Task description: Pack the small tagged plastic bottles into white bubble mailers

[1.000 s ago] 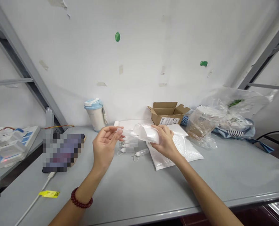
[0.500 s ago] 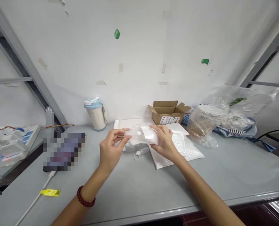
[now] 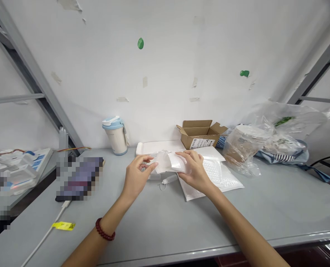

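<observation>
Head view: both hands are raised just over the table (image 3: 159,230), one at each end of a white translucent pouch (image 3: 166,162). The right hand (image 3: 195,170) is closed on the pouch's right end, fingers above and thumb below. The left hand (image 3: 137,176) has its thumb and fingers curved towards each other at the opposite end; whether they grip the film or something inside it cannot be determined. A red beaded bracelet (image 3: 105,230) is noted on the left wrist.

Under the pouch, on the table, lies a small clear bottle (image 3: 170,180) with a looped cord at its tip, partly covered. White padded mailers (image 3: 227,178) lie beneath and beyond the right hand. Behind them stands an open brown carton (image 3: 200,141) bearing a printed label. A cream cup (image 3: 116,139) with a blue lid stands upright near the wall (image 3: 167,66), left of the hands. Further left is a phone (image 3: 81,180), its picture pixelated, with a white cable (image 3: 41,240) carrying a yellow tag (image 3: 64,226). Right of the carton sits a clear bag (image 3: 237,159) around a round, pale-lidded container.
</observation>
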### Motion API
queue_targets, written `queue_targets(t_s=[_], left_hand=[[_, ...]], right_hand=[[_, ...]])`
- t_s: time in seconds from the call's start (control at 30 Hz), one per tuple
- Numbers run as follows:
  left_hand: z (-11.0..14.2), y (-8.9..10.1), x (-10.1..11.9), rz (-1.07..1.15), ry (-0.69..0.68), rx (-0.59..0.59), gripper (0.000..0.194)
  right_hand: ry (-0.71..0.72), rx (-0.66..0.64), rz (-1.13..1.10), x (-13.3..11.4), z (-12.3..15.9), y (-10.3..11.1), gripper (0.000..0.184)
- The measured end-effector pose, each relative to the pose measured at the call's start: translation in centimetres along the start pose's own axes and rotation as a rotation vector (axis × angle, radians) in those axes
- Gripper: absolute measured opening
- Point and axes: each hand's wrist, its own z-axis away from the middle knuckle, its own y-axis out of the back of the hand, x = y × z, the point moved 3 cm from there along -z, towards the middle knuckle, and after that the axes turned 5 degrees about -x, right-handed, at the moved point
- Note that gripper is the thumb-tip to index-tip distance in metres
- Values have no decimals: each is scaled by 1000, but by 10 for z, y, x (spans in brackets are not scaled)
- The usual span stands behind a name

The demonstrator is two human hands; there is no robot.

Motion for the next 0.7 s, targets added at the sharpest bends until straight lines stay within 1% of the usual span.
queue_targets(t_s=[0.03,0.1,0.2,0.27,0.37,0.43,0.57,0.63,0.7], left_hand=[[-2,1,-3,66,71,-18,29],[-3,0,-7,196,200,-98,38],[-2,-4,-9,318,339,-244,40],[0,-6,-9,358,371,-299,38],[1,-8,-9,397,368,-335,35],[1,-8,-8,386,364,-346,33],[1,-8,-3,272,346,-326,22],[0,-8,0,232,324,-271,18],[0,-6,1,215,306,-195,17]], right_hand=[[10,1,-9,-1,0,1,54],[31,-3,-23,-3,0,1,55],[55,-10,-33,-5,1,0,55],[63,-13,-36,-6,1,-1,54],[69,-25,-47,-6,2,-2,52],[78,-39,-54,-7,2,-2,52],[85,-63,-41,-6,1,-3,52],[79,-80,12,-4,1,-4,57],[72,-95,87,-2,1,-6,63]])
